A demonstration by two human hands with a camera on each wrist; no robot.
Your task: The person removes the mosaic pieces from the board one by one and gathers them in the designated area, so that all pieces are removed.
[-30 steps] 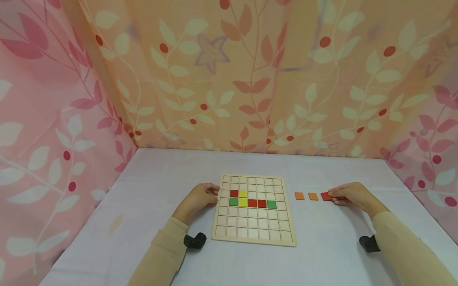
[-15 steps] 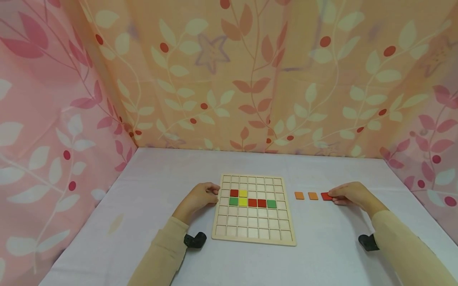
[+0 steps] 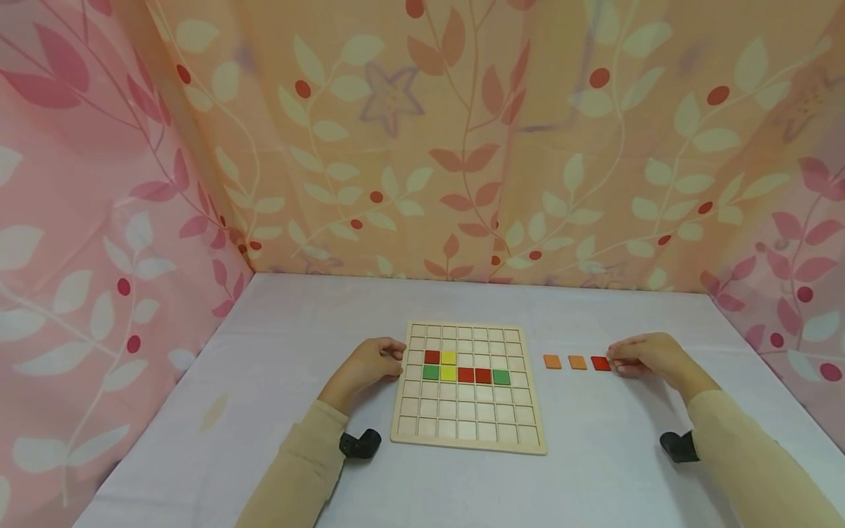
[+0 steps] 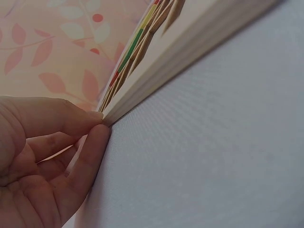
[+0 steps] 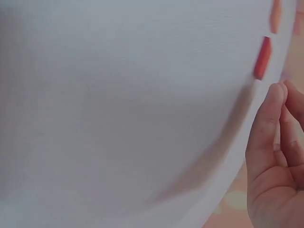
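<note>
Right hand [image 3: 650, 357] drawn back from flat, square red tile [image 3: 601, 364], fingertips together; left hand [image 3: 364, 367] pinches gridded board [image 3: 466, 412].

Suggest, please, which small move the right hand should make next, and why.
Probably the right hand should lift away: the right wrist view shows it holding no tile and standing just off the loose red tile, which already lies in line with the two orange tiles.

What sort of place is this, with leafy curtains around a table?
Probably a makeshift tabletop filming booth: patterned curtains line three sides of a white table, and a black device, perhaps a camera, sits at each wrist.
</note>
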